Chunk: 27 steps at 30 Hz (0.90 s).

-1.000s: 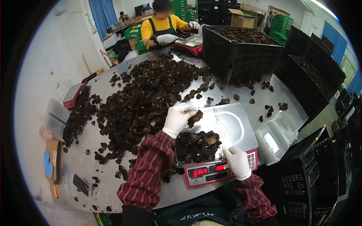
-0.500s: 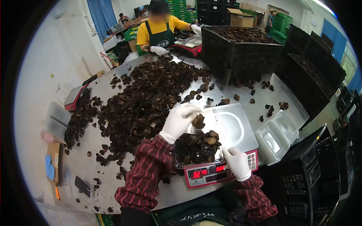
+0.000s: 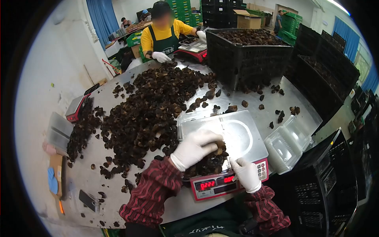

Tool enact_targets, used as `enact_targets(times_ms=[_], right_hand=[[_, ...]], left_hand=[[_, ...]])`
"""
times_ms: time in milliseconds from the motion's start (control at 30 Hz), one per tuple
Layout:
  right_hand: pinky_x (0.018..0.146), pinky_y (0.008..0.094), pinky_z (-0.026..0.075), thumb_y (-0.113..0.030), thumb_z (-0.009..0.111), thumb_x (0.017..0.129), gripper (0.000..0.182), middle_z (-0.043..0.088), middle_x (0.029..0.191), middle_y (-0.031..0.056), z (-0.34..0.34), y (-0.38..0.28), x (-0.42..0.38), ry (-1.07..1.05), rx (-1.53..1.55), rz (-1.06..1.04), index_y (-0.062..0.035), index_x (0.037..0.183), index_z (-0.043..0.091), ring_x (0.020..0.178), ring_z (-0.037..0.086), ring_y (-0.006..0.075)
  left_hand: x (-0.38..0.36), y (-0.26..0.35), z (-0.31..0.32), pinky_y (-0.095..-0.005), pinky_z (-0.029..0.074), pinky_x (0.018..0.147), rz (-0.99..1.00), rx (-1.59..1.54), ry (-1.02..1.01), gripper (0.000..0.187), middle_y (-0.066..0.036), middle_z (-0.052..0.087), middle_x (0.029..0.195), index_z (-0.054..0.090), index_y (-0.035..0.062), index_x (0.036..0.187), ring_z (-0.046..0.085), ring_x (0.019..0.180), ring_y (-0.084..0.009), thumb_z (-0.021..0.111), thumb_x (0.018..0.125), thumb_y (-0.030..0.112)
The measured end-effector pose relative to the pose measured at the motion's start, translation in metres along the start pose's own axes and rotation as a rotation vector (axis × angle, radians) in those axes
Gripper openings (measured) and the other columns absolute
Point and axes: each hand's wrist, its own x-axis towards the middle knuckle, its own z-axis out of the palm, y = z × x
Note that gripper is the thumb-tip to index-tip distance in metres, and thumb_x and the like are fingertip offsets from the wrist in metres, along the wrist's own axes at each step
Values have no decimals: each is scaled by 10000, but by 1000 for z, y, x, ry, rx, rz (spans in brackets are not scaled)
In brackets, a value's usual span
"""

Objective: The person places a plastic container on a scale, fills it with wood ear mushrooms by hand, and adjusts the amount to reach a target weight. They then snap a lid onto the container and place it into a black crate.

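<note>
The left hand, in a white disposable glove, lies palm-down with fingers curled over a heap of dark brown, crinkled dried mushrooms sitting in a clear plastic clamshell tray on the steel platform of a red-fronted digital scale; it seems to be cupping or pressing a few pieces, though what lies under the palm is hidden. The right hand, gloved alike, rests at the tray's near right corner, fingertips pinched lightly on its rim, just above the scale's lit red display. To the left a broad pile of loose dark mushrooms spreads over the grey metal table, and stacked empty clear trays sit just right of the scale. The mushrooms look light, dry and brittle, likely to crumble if squeezed, so a loose cupped hold from above suits them; the thin tray probably flexes and is best steadied at its rim. Across the table a person in a yellow shirt and green apron works beside a black slatted crate.
</note>
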Motion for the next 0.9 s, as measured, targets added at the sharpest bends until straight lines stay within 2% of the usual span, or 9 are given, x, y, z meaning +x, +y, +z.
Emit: enact_targets(times_ms=[100,233,367,433,500,533,700,833,900], right_hand=[[446,318,451,-285,634,893,348,562,518,134,1,3,2,13,-80,-23,7,706,597,425,587,196],[476,330,462,-259,665,865,279,569,537,129,-3,-7,-4,154,-200,-168,-13,743,615,473,601,217],[508,327,470,-238,683,847,212,610,637,118,-5,-13,-6,276,-302,-285,-30,834,641,539,607,237],[513,332,469,-222,672,852,196,612,664,112,-4,-24,-6,315,-267,-345,-30,882,643,554,603,240],[519,337,468,-205,661,856,191,613,691,106,-3,-31,-1,359,-231,-397,-30,931,644,570,599,243],[522,347,466,-185,642,863,192,599,685,98,-4,-32,5,239,-328,-541,-26,971,635,582,598,248],[536,364,469,-135,597,870,128,544,641,95,-5,-45,2,73,-545,-654,-42,958,610,613,593,273],[522,354,465,-155,623,856,107,528,640,85,-1,-64,-23,26,-137,-540,-50,867,602,581,572,265],[544,327,452,-132,622,828,75,524,747,35,3,-70,-35,77,-515,-698,-75,864,589,638,553,192]], left_hand=[[-11,11,6,-379,439,911,168,295,-177,384,-95,631,1110,646,87,1132,570,1016,-293,703,755,139],[-28,5,-7,-389,383,962,-151,546,64,513,-72,597,1186,635,109,1166,508,1120,-269,755,693,263],[-45,-23,-3,-431,313,987,-130,686,67,377,-53,564,1227,672,116,1016,433,1206,-280,743,689,289],[-48,-13,-1,-395,363,953,-44,736,139,307,-77,605,1146,668,87,958,501,1137,-270,741,703,241],[-49,3,2,-342,449,858,-241,352,287,281,-106,641,1018,654,52,962,595,989,-270,743,718,162],[-47,19,7,-264,483,703,-213,285,385,284,-87,664,875,661,21,954,637,791,-206,753,688,53],[-63,42,27,-259,492,705,-254,137,456,307,-92,651,883,651,11,947,629,780,-179,760,663,-36],[-75,50,46,-260,496,670,-237,216,573,295,-90,645,847,646,11,916,630,749,-173,770,654,-42],[-75,63,52,-305,512,682,-269,276,547,228,-119,633,871,634,6,924,643,763,-241,715,712,-18]])
